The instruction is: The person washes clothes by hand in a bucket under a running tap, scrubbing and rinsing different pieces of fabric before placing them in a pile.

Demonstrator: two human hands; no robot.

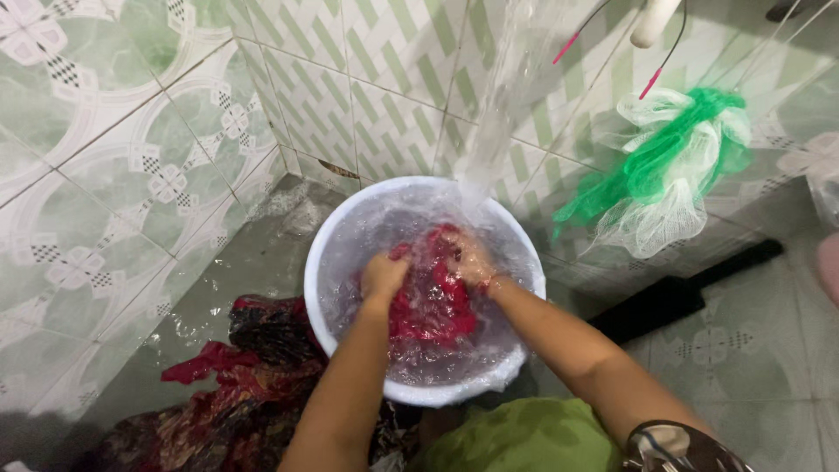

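A white round basin [325, 253] full of water stands on the wet grey floor against the tiled wall. A red cloth [434, 308] lies in the water. My left hand [383, 275] is closed on the cloth's left part. My right hand [469, 258] grips the cloth at its upper right, half under the water. A stream of water [494, 114] pours from above into the basin's far side, right by my right hand.
A heap of dark red patterned clothes [253, 367] lies on the floor left of the basin. A green and white mesh bag [673, 166] hangs on the right wall. A black object [673, 297] lies on the floor to the right. Green cloth [524, 437] covers my lap.
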